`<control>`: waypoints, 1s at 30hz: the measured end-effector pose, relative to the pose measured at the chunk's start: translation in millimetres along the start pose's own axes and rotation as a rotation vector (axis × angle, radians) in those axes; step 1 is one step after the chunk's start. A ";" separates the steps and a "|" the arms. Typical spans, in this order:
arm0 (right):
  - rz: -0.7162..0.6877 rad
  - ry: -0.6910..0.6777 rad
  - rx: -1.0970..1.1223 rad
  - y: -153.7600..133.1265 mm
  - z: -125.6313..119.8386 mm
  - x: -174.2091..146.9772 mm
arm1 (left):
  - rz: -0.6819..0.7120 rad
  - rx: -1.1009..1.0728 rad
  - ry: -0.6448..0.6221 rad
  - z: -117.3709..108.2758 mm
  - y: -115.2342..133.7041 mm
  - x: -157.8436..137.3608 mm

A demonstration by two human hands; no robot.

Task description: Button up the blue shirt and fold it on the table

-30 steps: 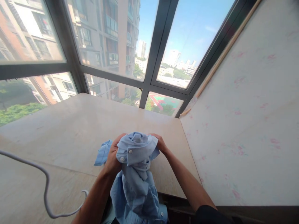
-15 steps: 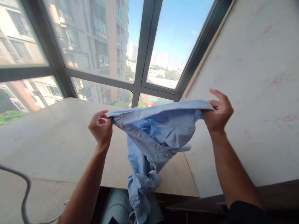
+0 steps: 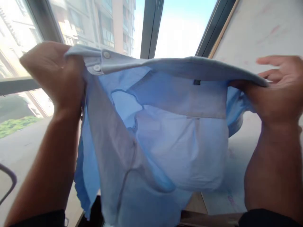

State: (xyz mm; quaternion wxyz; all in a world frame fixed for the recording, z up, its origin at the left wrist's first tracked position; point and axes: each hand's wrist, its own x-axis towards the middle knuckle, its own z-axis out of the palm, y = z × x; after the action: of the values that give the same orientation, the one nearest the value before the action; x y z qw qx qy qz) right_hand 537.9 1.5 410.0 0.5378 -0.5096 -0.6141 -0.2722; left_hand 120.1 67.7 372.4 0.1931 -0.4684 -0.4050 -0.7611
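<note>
Window (image 3: pixel 181 33) behind blue shirt (image 3: pixel 165 135)

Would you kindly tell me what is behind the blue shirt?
Behind the blue shirt, the dark window frame and a building show above its top edge, and the pale wall shows at the right. It covers whatever lies behind its middle.

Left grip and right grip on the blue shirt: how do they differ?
The left grip is beside two buttons; no button shows at the right grip. The left grip has the window behind it, the right grip the wall. The right grip has a finger sticking out; the left grip looks curled. Both hold the shirt by its top edge.
</note>
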 end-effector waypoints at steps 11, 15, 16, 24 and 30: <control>0.217 -0.641 0.044 103.7 196.7 -96.7 | -0.433 0.514 -0.632 46.2 -119.8 -109.8; 0.621 -0.958 0.159 124.2 257.7 -193.1 | -0.574 0.673 -0.820 32.7 -174.3 -170.5; 0.664 -1.030 0.176 125.7 262.7 -218.1 | -0.597 0.688 -0.899 23.8 -187.9 -184.1; 0.736 -1.259 0.216 131.1 231.9 -343.5 | -1.009 0.897 -1.379 -52.5 -237.4 -277.5; 0.694 -1.274 0.036 148.9 176.2 -380.7 | -0.885 0.854 -1.246 -59.1 -208.7 -309.0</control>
State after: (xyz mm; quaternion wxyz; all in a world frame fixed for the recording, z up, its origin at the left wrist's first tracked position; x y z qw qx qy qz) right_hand 570.0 79.7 -27.1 0.1394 -0.7256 -0.6156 0.2739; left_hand 97.0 118.9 -0.9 -0.2174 -0.4865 -0.8319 -0.1551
